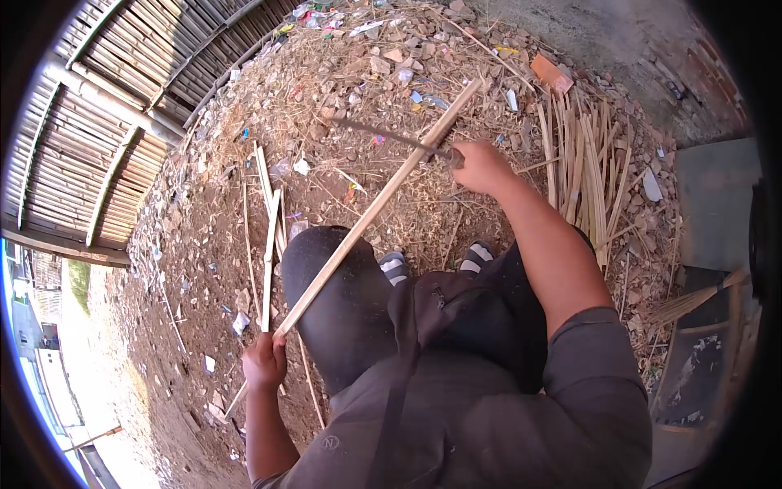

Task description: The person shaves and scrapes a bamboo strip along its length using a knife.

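Observation:
My left hand (265, 361) is closed round the lower part of a long, pale bamboo strip (358, 231). The strip slants across my left thigh and up to the right, its far end over the littered ground. In my right hand (482, 169) is the handle of a long, thin, dark-bladed knife (381, 133). Its blade points left and crosses the strip near the strip's upper end. Close to my left hand, split bamboo pieces (270, 244) lie on the dirt.
A pile of split bamboo strips (588, 167) lies to my right, with an orange brick (551, 74) behind it. Rubble and scraps cover the ground. At the left stands a bamboo fence (102, 122); a wall (603, 49) rises at the back right. A broom (696, 298) is at the far right.

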`<state>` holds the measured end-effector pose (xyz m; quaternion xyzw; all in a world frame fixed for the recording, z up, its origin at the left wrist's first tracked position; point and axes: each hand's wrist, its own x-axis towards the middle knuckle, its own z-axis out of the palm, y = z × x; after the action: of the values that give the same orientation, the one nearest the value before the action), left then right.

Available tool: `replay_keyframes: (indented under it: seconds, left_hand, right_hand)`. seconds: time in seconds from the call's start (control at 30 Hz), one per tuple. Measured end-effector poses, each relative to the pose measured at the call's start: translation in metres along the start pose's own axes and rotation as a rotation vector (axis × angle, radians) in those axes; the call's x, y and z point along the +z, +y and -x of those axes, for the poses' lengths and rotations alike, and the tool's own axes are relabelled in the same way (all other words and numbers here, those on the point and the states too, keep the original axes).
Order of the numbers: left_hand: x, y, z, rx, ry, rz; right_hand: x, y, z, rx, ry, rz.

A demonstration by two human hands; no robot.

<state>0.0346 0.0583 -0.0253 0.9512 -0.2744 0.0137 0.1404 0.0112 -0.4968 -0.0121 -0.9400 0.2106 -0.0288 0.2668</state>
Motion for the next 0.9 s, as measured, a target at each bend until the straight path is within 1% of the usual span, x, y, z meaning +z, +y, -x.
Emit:
replay_keyframes:
  seconds: [0.03,0.13,0.17,0.23,0.27,0.3,0.33,0.37,0.4,0.43,0.53,0.57,0.63,0.67,0.7,0.77,0.8,0.83,0.9]
  left_hand:
    - [-0.003,0.004,0.000,0.001,-0.004,-0.021]
    - [-0.018,0.005,-0.008,0.015,-0.004,-0.056]
    - [-0.020,0.003,-0.003,0.016,-0.027,-0.065]
    - [-0.021,0.005,0.002,0.028,-0.004,-0.060]
    - [-0.021,0.003,0.006,0.034,-0.001,-0.058]
    - [-0.015,-0.007,0.012,0.064,0.041,-0.057]
    - [-0.008,-0.013,0.019,-0.034,0.003,-0.022]
    - [-0.012,-0.010,0.022,-0.031,-0.003,-0.046]
    - [-0.016,-0.006,0.013,-0.018,0.023,-0.066]
    - [-0.024,0.000,0.008,-0.030,0.022,-0.068]
    - [-0.039,0.003,0.016,-0.040,-0.002,-0.073]
    - [-0.036,-0.005,0.020,-0.022,0.000,-0.071]
    - [-0.034,-0.018,0.025,0.029,0.023,-0.097]
    - [-0.030,-0.022,0.029,0.013,0.026,-0.087]
    - [-0.030,-0.026,0.043,-0.010,0.012,-0.078]
    - [-0.033,-0.030,0.040,-0.002,0.047,-0.095]
    - [-0.039,-0.028,0.038,-0.011,0.043,-0.105]
    - [-0.046,-0.026,0.040,-0.024,0.027,-0.116]
    - [-0.049,-0.024,0.043,-0.040,0.024,-0.125]
  right_hand:
    - [0.013,0.032,-0.019,0.130,0.043,-0.152]
    - [-0.008,0.010,-0.012,0.124,0.055,-0.071]
    - [-0.011,0.002,-0.008,0.035,0.051,0.006]
    - [-0.018,-0.023,0.009,-0.118,0.034,0.152]
    - [-0.016,-0.026,0.014,-0.190,0.020,0.223]
    - [-0.012,-0.015,0.010,-0.202,0.025,0.235]
    - [0.003,0.006,0.009,-0.104,0.011,0.116]
    - [0.014,0.028,0.000,-0.010,0.029,0.001]
    - [-0.001,0.024,-0.010,0.067,0.075,-0.108]
    - [-0.005,0.019,-0.007,0.090,0.099,-0.050]
    - [-0.015,-0.002,0.005,-0.010,0.171,-0.009]
    - [-0.019,-0.013,0.016,-0.134,0.187,0.108]
    - [-0.023,-0.014,0.021,-0.181,0.069,0.160]
    - [-0.023,-0.013,0.020,-0.211,0.001,0.192]
    - [-0.021,-0.002,0.014,0.038,-0.011,-0.052]
    - [-0.005,0.028,-0.003,0.045,0.095,-0.041]
    - [-0.011,0.023,-0.003,0.051,0.147,-0.037]
    - [-0.013,0.019,0.000,0.054,0.142,-0.056]
    - [-0.018,0.001,0.009,-0.056,0.173,0.035]
